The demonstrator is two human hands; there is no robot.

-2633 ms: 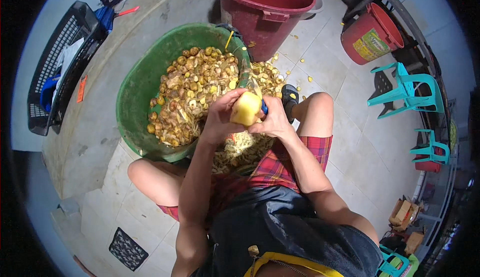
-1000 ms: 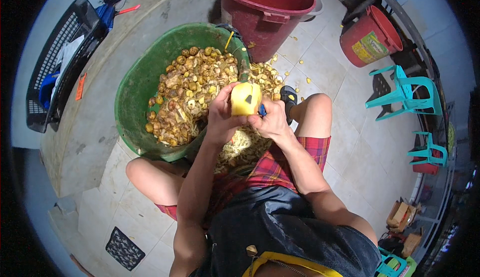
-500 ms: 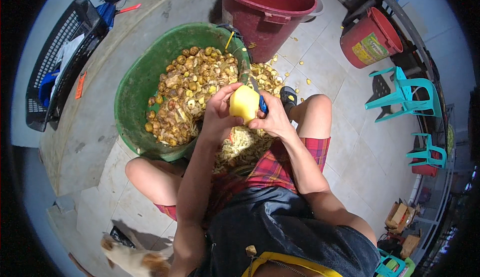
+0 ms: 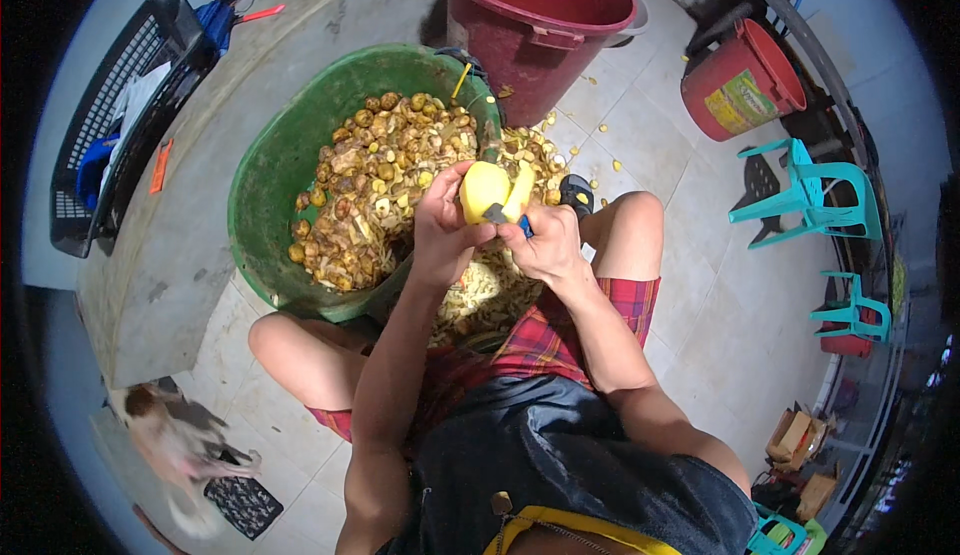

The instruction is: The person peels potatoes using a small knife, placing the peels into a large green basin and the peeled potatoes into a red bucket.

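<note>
A smooth, peeled yellow fruit or tuber (image 4: 484,191) is held up in front of me, its exact kind unclear. My left hand (image 4: 440,225) is closed round its left side. My right hand (image 4: 553,243) grips a knife (image 4: 525,225) by its blue handle, with the grey blade at the produce's lower right. A thick yellow slice (image 4: 520,190) stands partly apart along the right side. Below my hands lies a heap of pale cut strips (image 4: 485,293). Left of them, a green tub (image 4: 270,170) holds brown rounds and cut scraps (image 4: 380,180).
A large dark red tub (image 4: 510,65) stands behind the green one. Far right are a red bucket (image 4: 730,80) and teal plastic chairs (image 4: 815,195). A black crate (image 4: 130,75) sits at left. A white-and-brown animal (image 4: 175,445) is at lower left, beside a black patterned object (image 4: 243,505).
My right hand has turned and the blade now shows at the produce's lower right, where a slice has split off. The animal has moved left and away from me.
</note>
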